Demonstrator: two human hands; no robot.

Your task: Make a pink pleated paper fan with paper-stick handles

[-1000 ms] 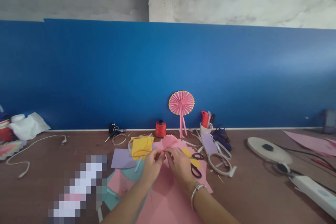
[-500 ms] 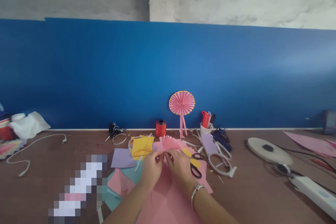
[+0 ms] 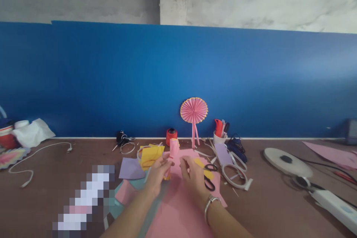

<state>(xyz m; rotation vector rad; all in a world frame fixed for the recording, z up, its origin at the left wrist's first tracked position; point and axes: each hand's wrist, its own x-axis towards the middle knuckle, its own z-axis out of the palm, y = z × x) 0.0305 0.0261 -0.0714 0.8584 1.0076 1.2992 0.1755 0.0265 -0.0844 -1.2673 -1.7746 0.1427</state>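
A narrow strip of pleated pink paper point(image 3: 174, 148), yellow along its edge, stands nearly upright in my left hand point(image 3: 159, 173). My left thumb and fingers pinch it around its middle, and its lower end shows below them. My right hand point(image 3: 192, 173) is just to the right, apart from the paper, with thumb and fingertips drawn together; whatever they hold, if anything, is too small to make out. Black-handled scissors point(image 3: 209, 183) lie close beside my right hand on yellow paper, their blades mostly hidden. Pink sheets point(image 3: 178, 208) lie beneath both hands.
A finished-looking round pink paper fan point(image 3: 194, 110) leans against the blue panel point(image 3: 111, 74). Nearby are a red thread spool point(image 3: 171, 136), a white cup of tools point(image 3: 220, 138), a tape ring point(image 3: 234, 176), purple paper point(image 3: 131, 168), keys point(image 3: 121, 138) and a white power strip point(image 3: 334, 204).
The pink pleated paper was fanned out between both hands; now it is folded into a narrow upright strip. My right hand has come away from it to the right.
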